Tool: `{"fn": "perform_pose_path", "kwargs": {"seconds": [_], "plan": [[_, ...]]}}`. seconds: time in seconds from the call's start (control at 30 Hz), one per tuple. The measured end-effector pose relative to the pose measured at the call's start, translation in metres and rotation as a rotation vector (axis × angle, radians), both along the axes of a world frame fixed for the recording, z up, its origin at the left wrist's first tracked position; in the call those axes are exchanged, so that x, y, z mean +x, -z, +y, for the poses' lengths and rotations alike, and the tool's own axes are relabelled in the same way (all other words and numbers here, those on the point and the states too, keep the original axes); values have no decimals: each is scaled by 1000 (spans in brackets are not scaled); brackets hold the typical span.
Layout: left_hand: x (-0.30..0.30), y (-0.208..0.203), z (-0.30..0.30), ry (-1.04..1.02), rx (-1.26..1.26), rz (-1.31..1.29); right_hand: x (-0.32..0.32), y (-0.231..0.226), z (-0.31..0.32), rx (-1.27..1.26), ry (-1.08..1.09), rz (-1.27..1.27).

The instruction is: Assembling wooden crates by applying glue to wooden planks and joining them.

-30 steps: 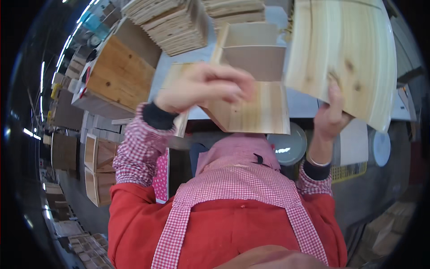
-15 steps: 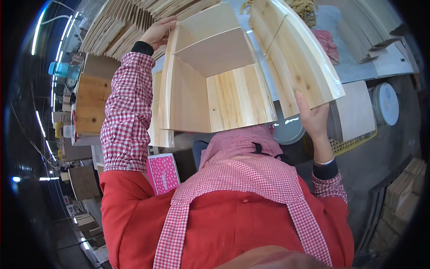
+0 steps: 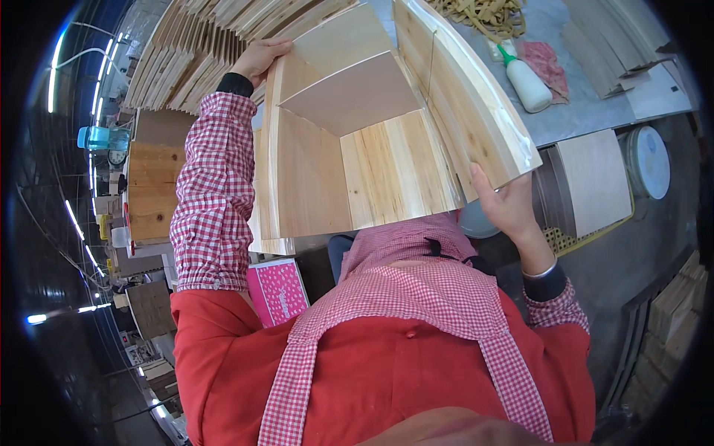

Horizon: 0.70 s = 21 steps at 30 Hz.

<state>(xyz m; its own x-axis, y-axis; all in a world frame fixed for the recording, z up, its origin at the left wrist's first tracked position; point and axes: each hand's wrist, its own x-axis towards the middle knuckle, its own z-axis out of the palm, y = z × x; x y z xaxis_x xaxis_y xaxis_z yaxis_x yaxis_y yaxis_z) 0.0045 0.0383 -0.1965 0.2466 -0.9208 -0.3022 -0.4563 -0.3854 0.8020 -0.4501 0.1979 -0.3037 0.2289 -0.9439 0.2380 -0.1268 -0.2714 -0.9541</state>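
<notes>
In front of me stands a partly assembled wooden box (image 3: 309, 167), with a thin pale divider (image 3: 346, 93) across its inside. My left hand (image 3: 262, 59) is closed on the far end of the box's left wall. My right hand (image 3: 509, 204) grips the near end of a grooved wooden panel (image 3: 465, 100), thumb on the inner face and fingers mostly hidden behind it. That panel slants along the right side of the box, its lower part against or very close to the edge; I cannot tell whether they touch.
Many thin wooden boards (image 3: 178, 63) are stacked at the far left. On the table to the right lie a white bottle with a green nozzle (image 3: 528, 85), a pink cloth (image 3: 554, 70) and tan bands (image 3: 487, 15). Pale panels (image 3: 593, 182), a round tub (image 3: 648, 162) and a pink box (image 3: 279, 291) are lower.
My right hand has brought the panel left, from apart to against or nearly against the box. The box has tipped slightly toward me. The white bottle has come into sight.
</notes>
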Motion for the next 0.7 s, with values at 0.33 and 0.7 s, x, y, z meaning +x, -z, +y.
{"fn": "perform_pose_path", "kwargs": {"seconds": [0.33, 0.7], "plan": [[-6, -5, -1, -27, 21, -44, 9, -21, 6, -183, 37, 102], [-12, -3, -1, -26, -16, -39, 10, -23, 9, -243, 51, 76]]}}
